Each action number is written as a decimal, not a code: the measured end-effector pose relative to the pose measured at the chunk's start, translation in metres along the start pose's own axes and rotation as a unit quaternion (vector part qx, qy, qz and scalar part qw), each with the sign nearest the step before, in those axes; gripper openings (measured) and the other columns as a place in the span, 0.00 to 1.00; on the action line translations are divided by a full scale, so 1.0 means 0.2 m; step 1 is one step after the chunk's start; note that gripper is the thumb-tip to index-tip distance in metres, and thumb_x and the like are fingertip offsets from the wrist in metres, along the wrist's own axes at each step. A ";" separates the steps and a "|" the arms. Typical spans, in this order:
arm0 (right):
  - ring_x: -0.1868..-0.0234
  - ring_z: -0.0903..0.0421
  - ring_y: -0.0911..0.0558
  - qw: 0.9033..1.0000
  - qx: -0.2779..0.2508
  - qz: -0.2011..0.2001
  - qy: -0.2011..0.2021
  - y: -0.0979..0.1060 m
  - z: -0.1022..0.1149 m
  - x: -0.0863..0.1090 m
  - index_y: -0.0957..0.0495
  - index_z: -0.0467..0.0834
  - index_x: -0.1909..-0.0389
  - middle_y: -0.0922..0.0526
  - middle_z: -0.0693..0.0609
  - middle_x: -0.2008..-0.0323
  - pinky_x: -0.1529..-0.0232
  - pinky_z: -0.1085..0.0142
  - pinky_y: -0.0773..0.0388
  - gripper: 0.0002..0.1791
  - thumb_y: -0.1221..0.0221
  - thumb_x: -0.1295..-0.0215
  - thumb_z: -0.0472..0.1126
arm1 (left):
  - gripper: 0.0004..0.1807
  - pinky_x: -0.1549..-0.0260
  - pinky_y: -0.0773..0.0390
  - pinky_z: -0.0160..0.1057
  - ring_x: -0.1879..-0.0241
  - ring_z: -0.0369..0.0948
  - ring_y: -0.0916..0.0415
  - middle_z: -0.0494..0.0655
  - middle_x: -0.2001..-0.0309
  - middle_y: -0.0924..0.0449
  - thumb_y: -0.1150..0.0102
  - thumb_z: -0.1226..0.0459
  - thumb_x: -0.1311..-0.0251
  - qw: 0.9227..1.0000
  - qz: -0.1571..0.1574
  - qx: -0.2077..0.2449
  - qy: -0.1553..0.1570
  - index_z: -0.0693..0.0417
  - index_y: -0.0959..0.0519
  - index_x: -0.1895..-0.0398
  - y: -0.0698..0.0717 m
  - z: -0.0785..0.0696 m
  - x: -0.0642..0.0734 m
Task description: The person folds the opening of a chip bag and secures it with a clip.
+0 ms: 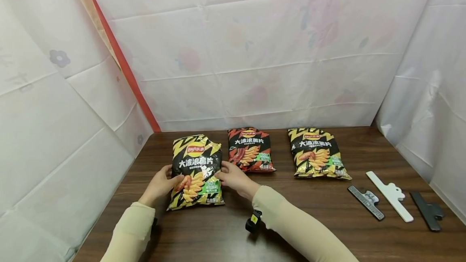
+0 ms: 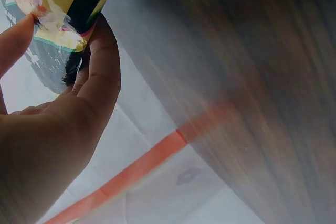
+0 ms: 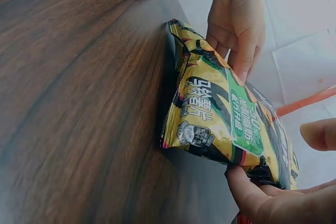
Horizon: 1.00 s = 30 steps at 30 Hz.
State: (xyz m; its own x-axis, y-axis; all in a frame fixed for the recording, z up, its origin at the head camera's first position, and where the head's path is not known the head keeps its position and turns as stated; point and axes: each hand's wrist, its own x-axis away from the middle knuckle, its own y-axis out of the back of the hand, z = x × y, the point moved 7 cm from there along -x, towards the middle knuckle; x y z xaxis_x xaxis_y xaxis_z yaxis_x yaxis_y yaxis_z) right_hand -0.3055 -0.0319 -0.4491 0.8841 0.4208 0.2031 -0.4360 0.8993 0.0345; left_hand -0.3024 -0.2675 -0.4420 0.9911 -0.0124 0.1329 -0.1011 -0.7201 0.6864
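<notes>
A black-and-yellow bag of potato chips (image 1: 196, 169) stands tilted at the left of the table, its top corner torn or crumpled. My left hand (image 1: 160, 185) grips its left edge, thumb on the front and fingers behind, as the left wrist view also shows. At the opposite edge is my right hand (image 1: 236, 179). In the right wrist view its fingers (image 3: 244, 187) curl under the bag's side, while the thumb is raised off the front. The bag's lower seam (image 3: 170, 124) is at or close to the tabletop. The back of the bag is hidden.
A red-and-black chip bag (image 1: 250, 151) lies just right of the held one. Farther right lies another black-and-yellow chip bag (image 1: 316, 155). Along the right side are a dark clip (image 1: 365, 202), a white clip (image 1: 389, 195) and a black clip (image 1: 426, 211). Sheet walls enclose the wooden table (image 1: 204, 237).
</notes>
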 end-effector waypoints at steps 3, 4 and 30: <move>0.31 0.39 0.32 1.000 -0.007 0.001 0.001 0.03 -0.01 0.02 0.53 0.37 0.23 0.43 0.33 0.27 0.37 0.49 0.28 0.38 0.47 0.27 0.41 | 0.43 0.49 0.25 0.56 0.41 0.60 0.29 0.72 0.39 0.31 0.42 0.51 0.33 1.000 0.001 0.007 -0.004 0.73 0.46 0.28 -0.02 -0.02 0.01; 0.32 0.39 0.31 1.000 -0.007 0.000 0.003 0.04 -0.01 0.03 0.53 0.38 0.23 0.43 0.32 0.27 0.37 0.49 0.28 0.38 0.47 0.27 0.41 | 0.43 0.49 0.25 0.56 0.42 0.60 0.29 0.72 0.39 0.31 0.42 0.51 0.33 1.000 0.001 0.007 -0.008 0.73 0.45 0.29 -0.03 -0.03 0.01; 0.40 0.40 0.23 0.999 0.003 -0.025 0.024 0.22 -0.03 0.16 0.46 0.36 0.26 0.33 0.31 0.34 0.48 0.51 0.20 0.33 0.47 0.27 0.38 | 0.41 0.49 0.22 0.54 0.40 0.61 0.28 0.71 0.37 0.31 0.39 0.53 0.35 0.999 0.021 0.026 -0.041 0.71 0.42 0.30 -0.13 -0.16 0.08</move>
State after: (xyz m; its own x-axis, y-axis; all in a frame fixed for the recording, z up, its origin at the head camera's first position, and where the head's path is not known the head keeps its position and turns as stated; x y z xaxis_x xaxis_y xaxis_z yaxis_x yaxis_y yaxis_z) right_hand -0.2951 0.0215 -0.4470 0.9119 0.3802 0.1546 -0.3916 0.9188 0.0503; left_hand -0.2860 -0.2260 -0.4342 0.9902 -0.0986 0.0992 -0.1394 -0.7531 0.6430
